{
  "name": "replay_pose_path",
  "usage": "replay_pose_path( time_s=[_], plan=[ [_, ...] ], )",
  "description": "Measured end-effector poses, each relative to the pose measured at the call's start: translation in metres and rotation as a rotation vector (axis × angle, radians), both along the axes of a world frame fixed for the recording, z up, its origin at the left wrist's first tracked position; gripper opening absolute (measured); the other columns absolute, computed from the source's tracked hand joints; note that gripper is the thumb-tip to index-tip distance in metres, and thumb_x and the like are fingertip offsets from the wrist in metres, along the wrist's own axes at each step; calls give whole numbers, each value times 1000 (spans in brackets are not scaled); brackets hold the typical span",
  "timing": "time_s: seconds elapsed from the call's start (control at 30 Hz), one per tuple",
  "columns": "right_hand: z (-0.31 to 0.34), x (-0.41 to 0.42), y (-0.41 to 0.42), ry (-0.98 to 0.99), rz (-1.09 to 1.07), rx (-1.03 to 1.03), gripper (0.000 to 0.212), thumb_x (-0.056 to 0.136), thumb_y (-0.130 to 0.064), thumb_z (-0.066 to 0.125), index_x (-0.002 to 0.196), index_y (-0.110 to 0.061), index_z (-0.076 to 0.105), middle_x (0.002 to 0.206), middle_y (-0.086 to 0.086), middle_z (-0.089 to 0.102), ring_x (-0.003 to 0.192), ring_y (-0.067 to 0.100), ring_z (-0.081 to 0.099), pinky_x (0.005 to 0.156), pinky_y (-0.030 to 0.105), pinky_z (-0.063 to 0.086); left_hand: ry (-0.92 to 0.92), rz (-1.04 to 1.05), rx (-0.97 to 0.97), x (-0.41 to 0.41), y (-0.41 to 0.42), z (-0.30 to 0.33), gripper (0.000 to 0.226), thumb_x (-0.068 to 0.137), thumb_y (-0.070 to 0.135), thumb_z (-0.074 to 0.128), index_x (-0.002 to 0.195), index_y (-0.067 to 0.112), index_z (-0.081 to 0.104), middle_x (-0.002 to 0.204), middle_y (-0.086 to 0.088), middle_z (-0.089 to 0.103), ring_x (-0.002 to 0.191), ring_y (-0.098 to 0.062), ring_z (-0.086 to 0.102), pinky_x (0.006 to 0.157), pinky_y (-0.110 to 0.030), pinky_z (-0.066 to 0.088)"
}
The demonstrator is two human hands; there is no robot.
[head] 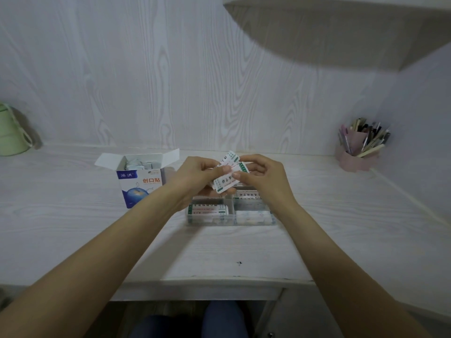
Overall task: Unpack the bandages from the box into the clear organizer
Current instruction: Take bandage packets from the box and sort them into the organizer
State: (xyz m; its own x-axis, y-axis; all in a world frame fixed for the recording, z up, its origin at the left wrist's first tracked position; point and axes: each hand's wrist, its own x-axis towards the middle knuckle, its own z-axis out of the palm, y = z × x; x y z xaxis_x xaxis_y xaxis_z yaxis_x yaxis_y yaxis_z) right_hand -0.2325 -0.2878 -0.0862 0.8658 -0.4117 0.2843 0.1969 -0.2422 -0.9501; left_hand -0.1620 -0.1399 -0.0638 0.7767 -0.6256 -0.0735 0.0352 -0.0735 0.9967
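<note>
Above the clear organizer (230,217), both hands' fingers (225,170) pinch white, green-edged bandages (225,178), long axes slanting up-right.

Both forearms outstretched; left hand (199,173) and right hand (262,175) in pinching grip, thumbs nearly meeting

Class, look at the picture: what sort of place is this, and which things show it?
Probably a home study desk: a white wood-grain desk set against a matching wall, a pen holder full of pens, and a shelf overhead.
</note>
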Motion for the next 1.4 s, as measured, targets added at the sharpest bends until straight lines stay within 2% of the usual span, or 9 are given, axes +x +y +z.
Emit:
replay_pose_path(
  time_s=[0.27, 0.4, 0.6, 0.73, 0.83, 1.0, 1.17, 1.3, 1.4],
  plan=[
    [0, -6, 0, 26, -29, -84, 36, 74, 0, 76, 105, -15, 64, 93, 15, 69, 83, 22, 71, 70, 32, 60, -127, 7, 53, -4, -2, -2, 17, 91, 15, 60, 80, 7, 70, 65, -5, 71, 58, -15, 69, 50, -22, 55],
    [-2, -11, -3, 45, -72, -183, 40, 77, -7, 75, 113, -21, 65, 97, 2, 62, 72, 12, 65, 67, 22, 55, -188, -203, 143, -9, -4, -2, 22, 95, 19, 54, 96, 2, 68, 74, -4, 74, 71, -18, 72, 60, -22, 57],
    [-4, -24, -16, 74, -127, -339, 17, 80, -11, 72, 76, -27, 70, 78, 3, 68, 69, 16, 62, 68, 32, 50, -335, -253, 263, -9, -14, -7, 12, 95, 10, 53, 96, 5, 64, 73, -1, 71, 55, -4, 63, 54, -14, 49],
    [-5, -32, -32, 173, -183, -250, 14, 81, -10, 72, 74, -22, 69, 72, 8, 68, 66, 17, 61, 63, 26, 48, -414, -115, 302, -10, -23, -14, 12, 94, 9, 55, 104, 5, 62, 80, -8, 70, 55, -6, 64, 53, -17, 53],
    [-8, -34, -38, 291, -189, -195, 6, 81, -6, 72, 79, -11, 71, 67, 4, 65, 60, 13, 59, 60, 19, 47, -668, -45, 433, -7, -22, -20, 17, 94, 14, 55, 109, 13, 63, 94, -2, 67, 73, -11, 64, 62, -19, 52],
    [-16, -29, -35, 498, -204, -475, 2, 82, -9, 71, 82, -7, 72, 61, -3, 58, 55, 7, 53, 43, 5, 36, -1045, -139, 651, -4, -17, -33, 29, 96, 15, 48, 116, 25, 65, 128, -2, 53, 116, -24, 43, 94, -31, 36],
    [-21, -19, -25, 587, -196, -717, 4, 81, -13, 71, 83, -9, 72, 79, 8, 63, 81, 23, 62, 67, 29, 48, -1254, -222, 880, -8, -17, -40, 43, 94, 10, 44, 125, 35, 58, 149, 3, 26, 133, -26, 21, 103, -38, 26],
    [-25, -15, -16, 639, -277, -955, 19, 85, -18, 67, 101, -9, 69, 104, 11, 57, 108, 27, 50, 68, 31, 39, -1329, -221, 941, -13, -19, -42, 49, 89, 4, 48, 126, 35, 58, 154, 1, 13, 137, -27, 14, 105, -38, 20],
    [-27, -13, -14, 650, -295, -996, 21, 84, -11, 63, 104, -9, 68, 108, 12, 57, 110, 28, 47, 67, 31, 36, -1335, -220, 932, -15, -21, -42, 48, 88, 4, 48, 122, 36, 61, 154, 1, 13, 138, -27, 12, 106, -38, 19]
  ],
)
